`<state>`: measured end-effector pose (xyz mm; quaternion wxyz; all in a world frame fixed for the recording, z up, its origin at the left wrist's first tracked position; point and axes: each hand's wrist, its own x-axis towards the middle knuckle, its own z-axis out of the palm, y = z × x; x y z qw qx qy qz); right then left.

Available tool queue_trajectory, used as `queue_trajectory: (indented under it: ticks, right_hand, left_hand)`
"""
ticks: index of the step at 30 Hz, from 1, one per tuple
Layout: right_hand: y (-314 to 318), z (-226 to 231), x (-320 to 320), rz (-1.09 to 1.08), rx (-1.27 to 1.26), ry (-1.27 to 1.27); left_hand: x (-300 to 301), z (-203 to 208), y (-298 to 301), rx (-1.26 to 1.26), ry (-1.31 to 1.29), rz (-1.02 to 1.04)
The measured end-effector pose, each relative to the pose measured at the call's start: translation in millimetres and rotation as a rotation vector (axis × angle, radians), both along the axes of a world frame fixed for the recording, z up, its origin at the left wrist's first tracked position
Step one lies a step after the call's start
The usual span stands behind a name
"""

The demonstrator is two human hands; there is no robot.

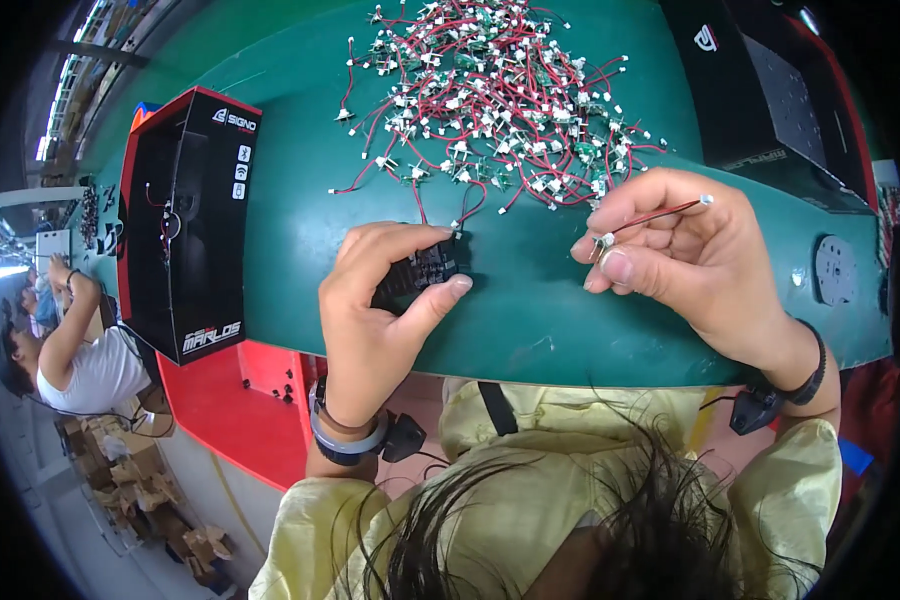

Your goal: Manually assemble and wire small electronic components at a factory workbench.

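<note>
My left hand (360,310) is closed round a small black plastic part (428,266) on the green table, thumb on its near side and fingers over the far side. The part has fine raised detail on its face. To the right, my right hand (710,270) is raised a little and pinches a small circuit board with a white connector. From it a red and black wire lead (660,214) runs across the fingers to a white plug. Beyond both hands lies a large heap of similar boards with wire leads (500,100).
An open black box (210,220) stands at the left with a wire lead inside. A second black box (785,100) is at the far right, near a grey round plate (834,270). Below the table's left edge sits a red bin (240,400). Another person (80,350) works farther left.
</note>
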<state>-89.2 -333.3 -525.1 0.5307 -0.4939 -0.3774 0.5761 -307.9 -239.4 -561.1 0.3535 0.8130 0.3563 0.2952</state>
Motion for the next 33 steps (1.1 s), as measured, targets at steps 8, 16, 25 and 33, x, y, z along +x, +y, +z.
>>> queue_trajectory:
  ticks: [8,16,25,33]
  right_hand:
    - [3.6,-6.6,-1.8,0.038,-0.053,0.033]
    - [2.3,-8.9,2.8,0.086,-0.024,0.045]
    - [1.4,-8.4,2.8,0.079,-0.011,0.038]
    - [1.0,-7.9,-9.7,0.064,-0.003,0.006]
  left_hand:
    - [1.3,3.8,0.0,0.125,0.064,-0.052]
    - [16.3,14.2,-9.1,0.449,0.284,-0.105]
    - [19.3,11.5,-8.9,0.371,0.266,-0.186]
    - [25.4,16.9,-11.7,0.358,0.225,-0.177]
